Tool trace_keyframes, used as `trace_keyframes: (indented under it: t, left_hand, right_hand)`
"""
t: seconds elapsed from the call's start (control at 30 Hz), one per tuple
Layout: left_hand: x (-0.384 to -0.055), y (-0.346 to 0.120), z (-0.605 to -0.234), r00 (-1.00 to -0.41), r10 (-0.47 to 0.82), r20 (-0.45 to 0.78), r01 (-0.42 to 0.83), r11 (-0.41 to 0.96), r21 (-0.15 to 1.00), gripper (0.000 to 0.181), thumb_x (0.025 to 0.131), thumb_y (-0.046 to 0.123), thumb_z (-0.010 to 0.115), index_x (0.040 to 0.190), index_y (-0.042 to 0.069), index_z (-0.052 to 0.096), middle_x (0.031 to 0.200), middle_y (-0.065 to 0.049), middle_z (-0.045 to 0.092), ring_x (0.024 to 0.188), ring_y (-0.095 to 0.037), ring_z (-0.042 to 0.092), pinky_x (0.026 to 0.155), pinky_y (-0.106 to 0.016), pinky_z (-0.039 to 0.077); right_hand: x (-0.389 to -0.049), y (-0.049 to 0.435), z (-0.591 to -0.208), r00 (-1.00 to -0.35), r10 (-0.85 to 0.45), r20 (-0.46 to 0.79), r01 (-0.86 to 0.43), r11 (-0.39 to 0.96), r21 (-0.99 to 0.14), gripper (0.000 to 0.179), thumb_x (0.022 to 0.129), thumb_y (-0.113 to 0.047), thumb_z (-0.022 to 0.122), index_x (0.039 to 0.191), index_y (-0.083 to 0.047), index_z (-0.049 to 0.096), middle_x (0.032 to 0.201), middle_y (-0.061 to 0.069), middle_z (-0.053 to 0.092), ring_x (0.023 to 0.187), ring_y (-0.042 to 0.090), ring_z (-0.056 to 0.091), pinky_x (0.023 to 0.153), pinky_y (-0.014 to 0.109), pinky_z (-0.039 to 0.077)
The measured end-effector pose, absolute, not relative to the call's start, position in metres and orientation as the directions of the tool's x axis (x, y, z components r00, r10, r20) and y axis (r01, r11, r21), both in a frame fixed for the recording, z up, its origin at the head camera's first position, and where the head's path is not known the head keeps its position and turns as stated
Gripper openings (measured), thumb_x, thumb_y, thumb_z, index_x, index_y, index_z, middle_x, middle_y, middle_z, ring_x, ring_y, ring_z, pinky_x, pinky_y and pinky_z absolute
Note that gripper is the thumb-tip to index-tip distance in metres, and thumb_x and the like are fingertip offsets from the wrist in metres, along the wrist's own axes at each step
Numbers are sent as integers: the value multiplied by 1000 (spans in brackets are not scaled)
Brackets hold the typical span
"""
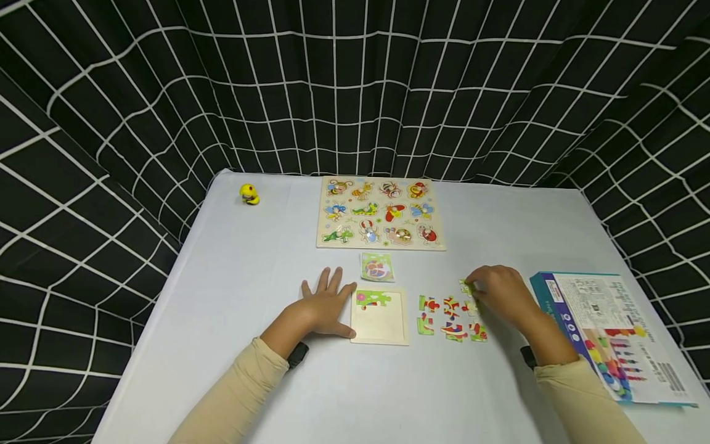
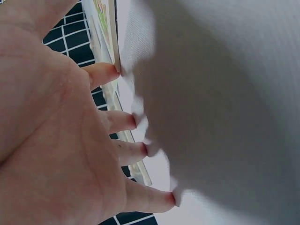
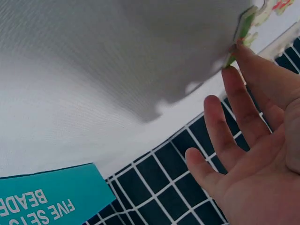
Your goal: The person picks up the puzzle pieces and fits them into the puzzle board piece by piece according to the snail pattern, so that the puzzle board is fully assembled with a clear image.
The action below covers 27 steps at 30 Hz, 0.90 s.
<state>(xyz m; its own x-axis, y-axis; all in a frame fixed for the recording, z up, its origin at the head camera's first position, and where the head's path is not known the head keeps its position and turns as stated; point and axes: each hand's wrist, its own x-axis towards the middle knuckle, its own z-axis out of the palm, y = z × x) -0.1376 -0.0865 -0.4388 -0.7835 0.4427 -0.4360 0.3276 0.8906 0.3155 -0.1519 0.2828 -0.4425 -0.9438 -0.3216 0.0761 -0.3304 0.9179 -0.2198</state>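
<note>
Right hand (image 1: 502, 292) pinches 1 puzzle piece (image 3: 245, 26); left hand (image 1: 323, 308) touches tray (image 1: 381, 325).

Square pale wooden puzzle tray (image 1: 379, 325) flat, green-and-pink pieces (image 1: 378, 298) set at upper left; loose red-and-green pieces (image 1: 455, 331) spread just right; green piece (image 3: 245, 26) tilted, pinched in right hand (image 1: 501, 295).

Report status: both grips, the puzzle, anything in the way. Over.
Left grip spread, touching board's left edge. Right grip pinching green piece. Board partly filled, far-left corner only. Loose pieces lie between board and right grip.
</note>
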Motion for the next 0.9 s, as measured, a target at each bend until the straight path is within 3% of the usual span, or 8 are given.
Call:
trace_keyframes:
  t: [0.43, 0.73, 0.9]
  left_hand:
    - [-139, -86, -437, -778, 447, -441, 339, 890, 304, 102, 75, 55, 77, 154, 18, 25, 162, -20, -1, 147, -43, -8, 105, -77, 7]
    - [-139, -86, -438, -782, 439, -443, 331, 894, 302, 103, 74, 54, 78, 155, 18, 25, 162, -20, -1, 148, -42, -8, 105, -76, 7]
    - [-139, -86, -438, -781, 437, -446, 332, 896, 294, 103, 75, 55, 77, 155, 19, 24, 162, -20, -1, 148, -42, -8, 106, -76, 7]
  right_hand:
    - [-151, 272, -438, -932, -349, 101, -362, 915, -181, 24, 74, 0, 80, 96, -4, 75, 104, 15, 73, 106, 39, 61, 101, 62, 34]
    - [-139, 205, -433, -817, -552, 166, -575, 797, -185, 25, 72, -9, 85, 94, -10, 74, 99, 4, 72, 99, 27, 63, 99, 51, 39]
    - [-134, 177, -437, -784, -599, 165, -621, 754, -214, 24, 74, -12, 84, 96, -12, 75, 98, 0, 71, 99, 22, 63, 101, 50, 39]
